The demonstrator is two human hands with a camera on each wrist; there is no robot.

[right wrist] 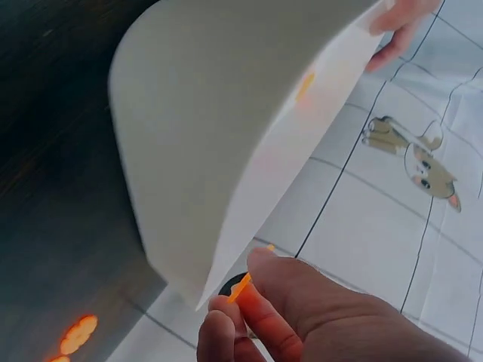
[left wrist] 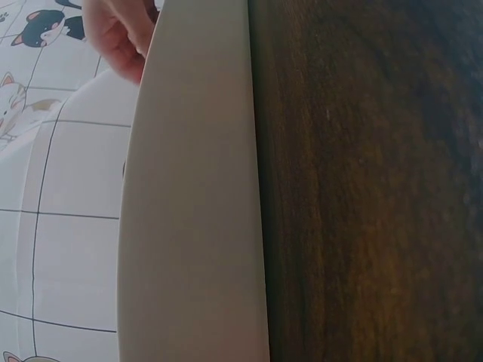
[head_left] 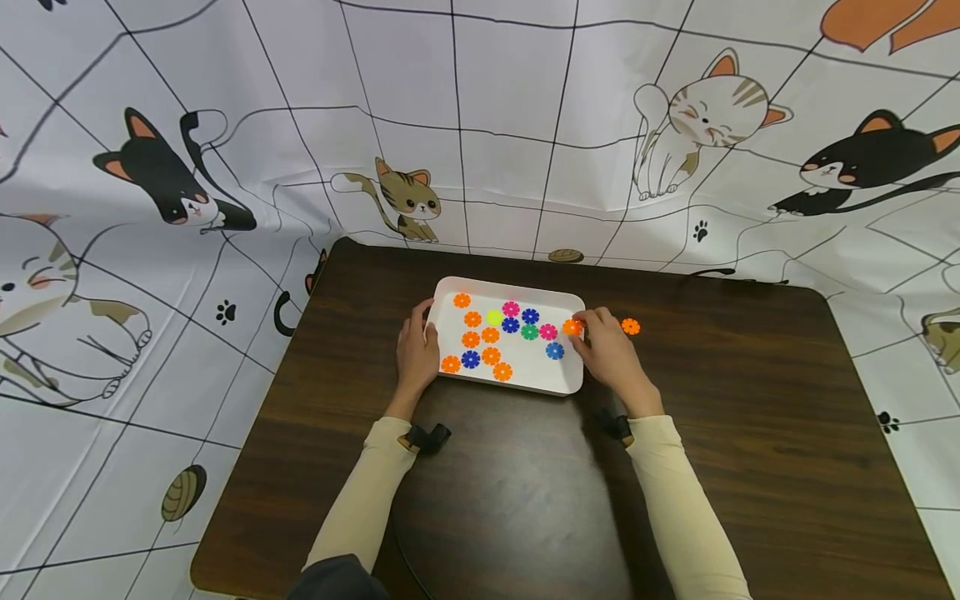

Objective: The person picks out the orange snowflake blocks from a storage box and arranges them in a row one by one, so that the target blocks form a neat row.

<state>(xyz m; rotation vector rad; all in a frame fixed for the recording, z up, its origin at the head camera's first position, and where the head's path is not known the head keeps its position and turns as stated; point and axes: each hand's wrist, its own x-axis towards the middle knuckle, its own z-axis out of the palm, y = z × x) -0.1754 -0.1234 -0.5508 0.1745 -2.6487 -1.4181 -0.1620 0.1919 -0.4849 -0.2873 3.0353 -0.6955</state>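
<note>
A white rectangular tray (head_left: pixel 517 385) holds several flower-shaped plastic discs, mostly orange, with blue, pink, green and yellow ones among them. My left hand (head_left: pixel 417 354) grips the tray's left end, its thumb along the near left rim. At the right end, my right hand (head_left: pixel 611 354) pinches an orange flower-shaped disc (right wrist: pixel 241 287) between thumb and fingertips. In the head view that disc overlaps the tray's right rim. Just right of the right hand, another orange disc (head_left: pixel 631 327) lies on the table. The left wrist view shows mainly the tray's outer wall (left wrist: pixel 192 188).
The dark wood table (head_left: pixel 750 417) extends on both sides of the tray and toward me. A white sheet with cat drawings (head_left: pixel 510 92) hangs behind the table's far edge. A thin dark cable (head_left: pixel 405 554) runs near the left forearm.
</note>
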